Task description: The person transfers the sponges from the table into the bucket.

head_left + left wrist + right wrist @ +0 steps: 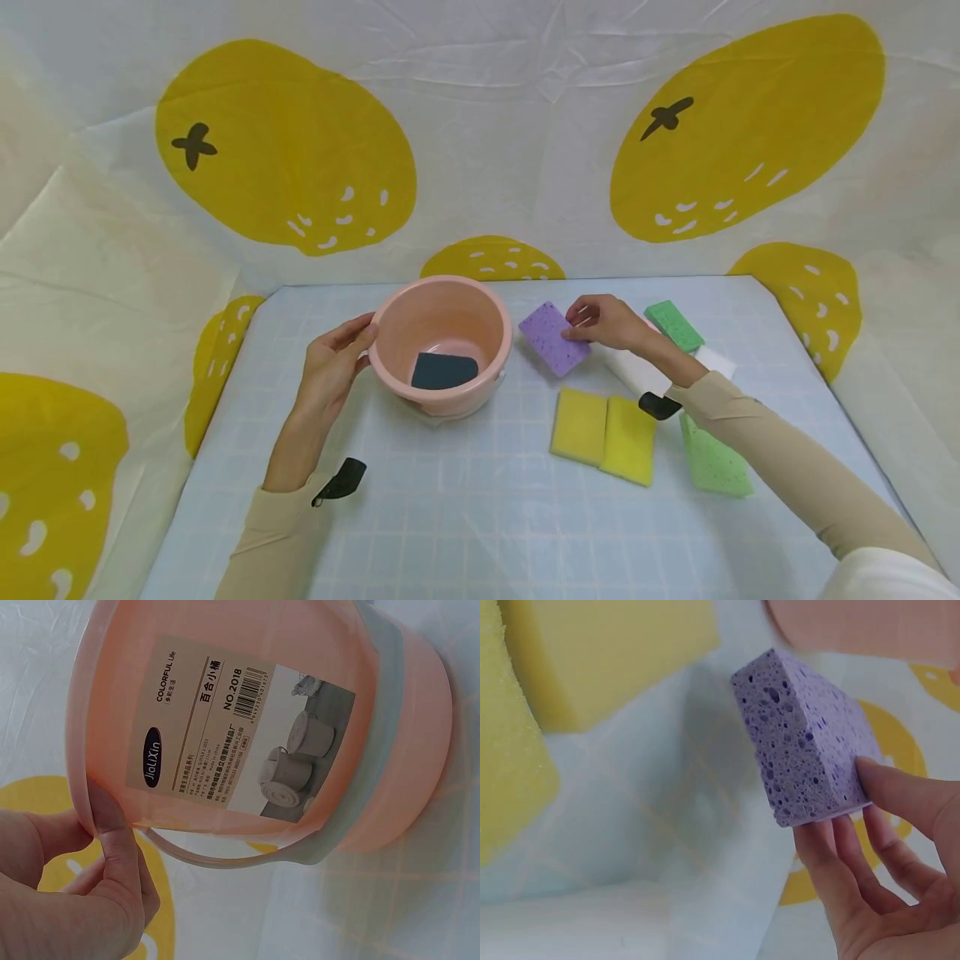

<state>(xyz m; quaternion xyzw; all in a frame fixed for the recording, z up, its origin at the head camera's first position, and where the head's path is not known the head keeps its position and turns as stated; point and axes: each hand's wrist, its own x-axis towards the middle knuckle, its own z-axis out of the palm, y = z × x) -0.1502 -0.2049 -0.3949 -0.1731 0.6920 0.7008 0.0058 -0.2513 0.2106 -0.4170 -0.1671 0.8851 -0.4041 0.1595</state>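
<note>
A pink bucket (442,400) stands left of the middle of the table, with a label (240,735) on its side. Inside it lies a dark grey piece (444,372), probably a sponge. My left hand (332,363) pinches the bucket's rim on the left between thumb and fingers. Right of the bucket, my right hand (609,322) holds a purple sponge (551,337) by its edge. In the right wrist view the thumb is on one face of the porous sponge (802,742) and the fingers are beneath, raised off the table.
Two yellow sponges (602,435) lie side by side in front of the right hand. A green sponge (674,325), a light green sponge (716,458) and a white roll-like thing (637,372) lie around the right forearm. A patterned sheet (510,150) hangs behind the table.
</note>
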